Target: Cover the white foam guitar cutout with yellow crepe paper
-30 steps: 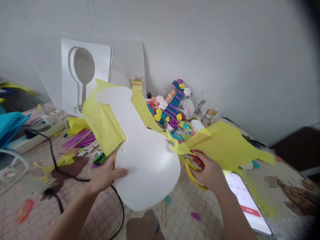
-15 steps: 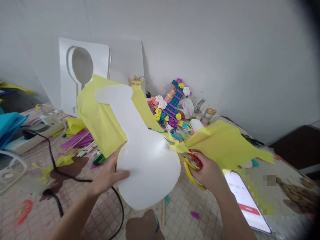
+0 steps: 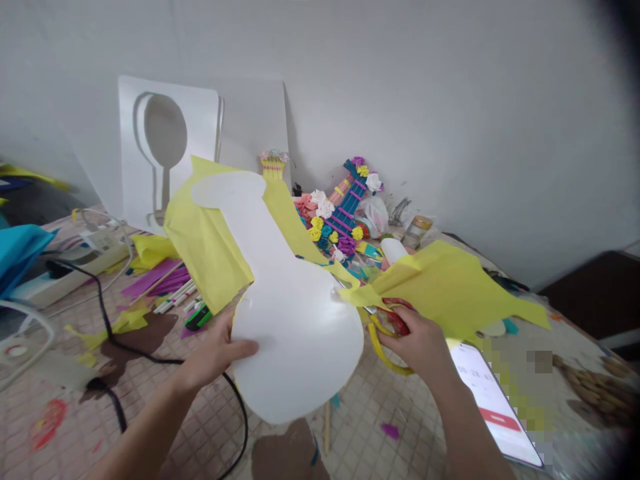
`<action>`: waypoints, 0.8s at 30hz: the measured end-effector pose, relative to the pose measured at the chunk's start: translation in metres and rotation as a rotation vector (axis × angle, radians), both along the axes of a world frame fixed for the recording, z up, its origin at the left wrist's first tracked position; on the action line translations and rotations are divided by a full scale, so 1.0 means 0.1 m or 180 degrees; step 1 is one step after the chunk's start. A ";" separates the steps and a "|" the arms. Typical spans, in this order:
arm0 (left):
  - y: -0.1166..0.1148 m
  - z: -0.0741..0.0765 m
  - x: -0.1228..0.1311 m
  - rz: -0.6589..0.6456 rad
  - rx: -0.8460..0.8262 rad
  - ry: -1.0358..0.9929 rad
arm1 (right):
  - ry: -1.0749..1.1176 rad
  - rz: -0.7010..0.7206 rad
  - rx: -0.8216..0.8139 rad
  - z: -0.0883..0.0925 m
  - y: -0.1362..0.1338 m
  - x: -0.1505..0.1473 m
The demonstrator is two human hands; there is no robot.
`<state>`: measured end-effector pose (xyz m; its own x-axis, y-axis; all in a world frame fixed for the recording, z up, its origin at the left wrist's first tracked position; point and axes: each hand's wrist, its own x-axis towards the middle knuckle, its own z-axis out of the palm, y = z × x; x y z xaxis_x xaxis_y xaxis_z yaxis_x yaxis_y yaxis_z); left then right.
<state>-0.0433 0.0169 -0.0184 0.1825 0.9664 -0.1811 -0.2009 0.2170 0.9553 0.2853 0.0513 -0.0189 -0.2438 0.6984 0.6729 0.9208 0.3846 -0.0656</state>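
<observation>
A white guitar-shaped board [image 3: 300, 340] is held up over the table, with yellow paper [image 3: 203, 247] behind it showing past the neck on both sides. My left hand [image 3: 220, 350] pinches the board's left edge, thumb on the white face. In my right hand [image 3: 413, 333] are scissors [image 3: 387, 330] with red and yellow handles, their blades at the board's upper right edge. A narrow yellow strip lies over the blades. Beyond my right hand rests a larger yellow sheet [image 3: 440, 287].
Behind stand paper-flower guitars [image 3: 347, 207] and a white board with a cutout [image 3: 200, 127]. A power strip [image 3: 65, 277] and black cable [image 3: 105, 313] are at left, near a green cutter [image 3: 197, 317]. A phone [image 3: 495, 400] lies at right.
The yellow paper's loose upper left part has shifted slightly right and down. My right hand and the scissors have moved a little, and the strip over the blades has changed shape.
</observation>
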 end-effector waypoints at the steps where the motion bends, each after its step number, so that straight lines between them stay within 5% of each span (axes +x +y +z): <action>1: 0.00 0.00 0.00 0.0008 0.0011 0.0002 | 0.0006 -0.0008 -0.0019 0.00 0.00 0.01; 9: 0.00 -0.01 0.00 -0.0067 0.0082 0.0043 | 0.0129 -0.0179 -0.0893 0.11 -0.07 0.00; 18: -0.01 -0.01 0.02 0.0494 -0.0126 0.0148 | 0.0282 -0.0150 -0.1044 0.12 -0.08 0.00; 24: 0.00 -0.04 0.00 0.0260 -0.0041 0.0154 | 0.0306 -0.0209 -0.1167 0.12 -0.08 -0.01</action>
